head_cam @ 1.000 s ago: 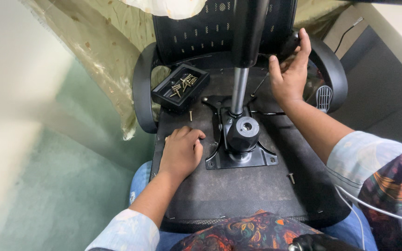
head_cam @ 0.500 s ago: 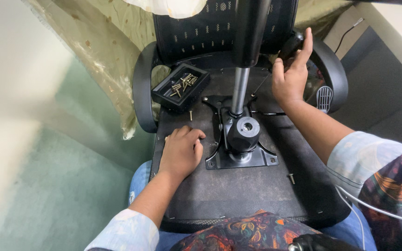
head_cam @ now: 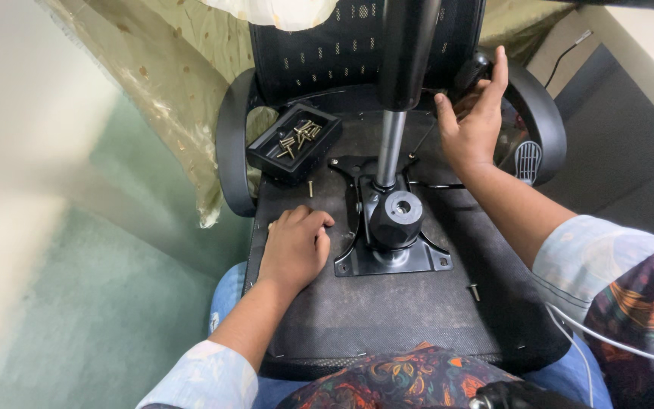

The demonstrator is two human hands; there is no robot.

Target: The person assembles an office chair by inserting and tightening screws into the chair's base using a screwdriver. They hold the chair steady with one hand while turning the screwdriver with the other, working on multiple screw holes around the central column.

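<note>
In the head view, an upturned black office chair seat (head_cam: 387,303) fills the centre of the frame across the person's lap, its black metal tilt plate (head_cam: 391,250) bolted in the middle; it looks heavy, stiff and awkward, best held by the rim or armrests. The left hand (head_cam: 294,250) rests loosely curled, grip empty, on the underside left of the plate. The right hand (head_cam: 472,125), fingers spread open, touches the curved black armrest (head_cam: 543,121) at upper right, while a small black tray of brass screws (head_cam: 294,142) sits at upper left.

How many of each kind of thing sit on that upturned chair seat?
Black tray of screws: 1
Loose screws on the seat: 2, one by the tray, one near the right edge
Metal mounting plate: 1
Hands: 2, left, right
Total: 6
</note>
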